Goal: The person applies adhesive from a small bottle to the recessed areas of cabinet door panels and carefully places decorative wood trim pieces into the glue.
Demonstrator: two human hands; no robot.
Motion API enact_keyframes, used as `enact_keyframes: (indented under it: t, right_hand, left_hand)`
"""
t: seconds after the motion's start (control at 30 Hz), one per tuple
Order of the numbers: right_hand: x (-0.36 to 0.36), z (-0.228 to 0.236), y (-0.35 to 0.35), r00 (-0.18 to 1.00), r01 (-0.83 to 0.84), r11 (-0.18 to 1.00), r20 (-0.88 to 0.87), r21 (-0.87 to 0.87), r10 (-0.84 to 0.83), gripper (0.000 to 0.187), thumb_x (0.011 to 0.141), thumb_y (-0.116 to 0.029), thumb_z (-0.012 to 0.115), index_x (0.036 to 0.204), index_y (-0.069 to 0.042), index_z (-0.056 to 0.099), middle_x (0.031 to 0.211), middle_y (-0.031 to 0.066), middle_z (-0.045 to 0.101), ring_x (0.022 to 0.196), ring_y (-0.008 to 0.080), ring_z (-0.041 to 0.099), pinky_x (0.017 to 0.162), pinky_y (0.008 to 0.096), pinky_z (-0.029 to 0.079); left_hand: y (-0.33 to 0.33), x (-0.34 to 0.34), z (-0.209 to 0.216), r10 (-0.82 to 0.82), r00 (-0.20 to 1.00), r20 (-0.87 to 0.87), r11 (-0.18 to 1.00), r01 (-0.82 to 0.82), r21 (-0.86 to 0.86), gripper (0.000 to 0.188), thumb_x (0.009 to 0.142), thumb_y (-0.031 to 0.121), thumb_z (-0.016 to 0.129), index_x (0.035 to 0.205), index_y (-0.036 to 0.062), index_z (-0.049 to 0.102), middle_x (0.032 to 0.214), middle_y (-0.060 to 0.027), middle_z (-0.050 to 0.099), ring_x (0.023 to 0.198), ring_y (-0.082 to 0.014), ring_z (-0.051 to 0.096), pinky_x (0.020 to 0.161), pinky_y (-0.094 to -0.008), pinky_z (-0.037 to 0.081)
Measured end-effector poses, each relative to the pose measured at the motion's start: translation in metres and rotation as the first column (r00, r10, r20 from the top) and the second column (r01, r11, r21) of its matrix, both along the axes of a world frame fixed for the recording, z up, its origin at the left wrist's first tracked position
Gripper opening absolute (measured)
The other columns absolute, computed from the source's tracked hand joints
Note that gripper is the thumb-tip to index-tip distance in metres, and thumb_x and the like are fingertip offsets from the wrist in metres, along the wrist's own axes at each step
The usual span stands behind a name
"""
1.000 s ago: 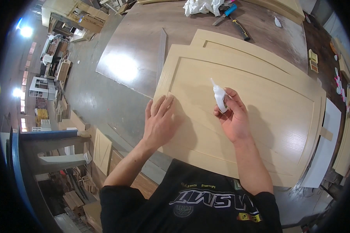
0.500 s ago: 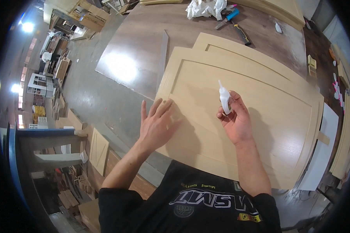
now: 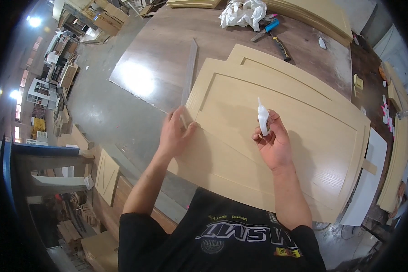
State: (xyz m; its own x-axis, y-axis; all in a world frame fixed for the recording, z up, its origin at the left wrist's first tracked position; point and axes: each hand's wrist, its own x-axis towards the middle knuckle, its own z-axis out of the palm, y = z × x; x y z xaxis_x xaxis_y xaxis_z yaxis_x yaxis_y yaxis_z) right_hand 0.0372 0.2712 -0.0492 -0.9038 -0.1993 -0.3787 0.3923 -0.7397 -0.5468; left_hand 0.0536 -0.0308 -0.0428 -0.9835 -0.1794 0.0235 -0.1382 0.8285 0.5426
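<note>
My right hand [image 3: 275,143] holds a small white glue bottle [image 3: 262,119] above a pale wood-grain cabinet door panel [image 3: 281,104]. The bottle's thin nozzle points up and away from me. At the panel's left edge is my left hand [image 3: 173,133], its thumb over the top face and its fingers along the outer side, gripping the edge; the fingertips are partly hidden. A second panel of the same kind [image 3: 269,59] lies partly covered beneath the first, sticking out at the far side.
On the brown worktable [image 3: 167,41] lie a yellow-and-black handled tool [image 3: 282,49], a blue-handled tool [image 3: 271,26], crumpled white paper [image 3: 242,13] and a narrow strip [image 3: 189,68]. Stacked panels [image 3: 313,13] stand at the back. A white board [image 3: 365,181] juts out right.
My left hand has closed from spread fingers above the panel onto its left edge. The right hand still holds the glue bottle, nearly unmoved. The view has shifted slightly.
</note>
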Motion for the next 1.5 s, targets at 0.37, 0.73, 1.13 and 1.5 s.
enact_keyframes:
  t: [0.37,0.73,1.13,1.5]
  right_hand:
    - [-0.005,-0.011,0.003,1.000,0.006,0.999,-0.029,-0.035,-0.007,0.032,0.100,-0.019,0.062,0.132,-0.014,0.059,0.111,0.0028,0.066,0.091,0.0183,0.062,0.081,0.0337,0.053]
    - [-0.008,0.019,0.033,0.979,0.119,0.988,-0.179,0.100,-0.100,0.035,0.100,-0.016,0.065,0.134,-0.016,0.056,0.114,0.0024,0.065,0.100,0.0147,0.062,0.081,0.0350,0.054]
    - [0.138,0.060,0.352,0.668,0.672,0.282,-0.396,0.685,-0.630,0.039,0.100,-0.007,0.062,0.138,-0.001,0.060,0.121,0.0042,0.068,0.110,0.0149,0.064,0.095,0.0325,0.052]
    - [0.072,-0.132,0.521,0.802,0.433,-0.083,-0.425,0.898,-0.419,0.038,0.092,-0.021,0.073,0.125,-0.003,0.069,0.108,0.0138,0.074,0.097,0.0240,0.071,0.086,0.0341,0.054]
  left_hand:
    - [0.003,-0.037,0.023,0.001,0.897,0.443,0.827,-0.250,0.504,0.073,0.089,0.030,0.077,0.146,-0.0055,0.049,0.121,-0.0205,0.072,0.109,-0.0260,0.072,0.095,-0.0375,0.055]
    - [0.008,-0.062,-0.003,-0.047,0.974,0.220,0.876,-0.066,0.478,0.032,0.100,0.022,0.071,0.119,-0.0018,0.063,0.098,-0.0054,0.069,0.084,-0.0150,0.065,0.067,-0.0346,0.055]
    - [0.037,-0.070,-0.016,-0.008,0.988,-0.153,0.991,-0.012,-0.134,0.058,0.101,0.029,0.069,0.147,-0.0014,0.051,0.136,-0.0208,0.063,0.130,-0.0360,0.057,0.110,-0.0463,0.047]
    - [0.403,0.083,0.016,-0.968,0.250,0.003,0.247,0.958,-0.143,0.044,0.081,0.022,0.084,0.122,0.0131,0.071,0.133,-0.0077,0.063,0.125,-0.0307,0.057,0.109,-0.0534,0.043]
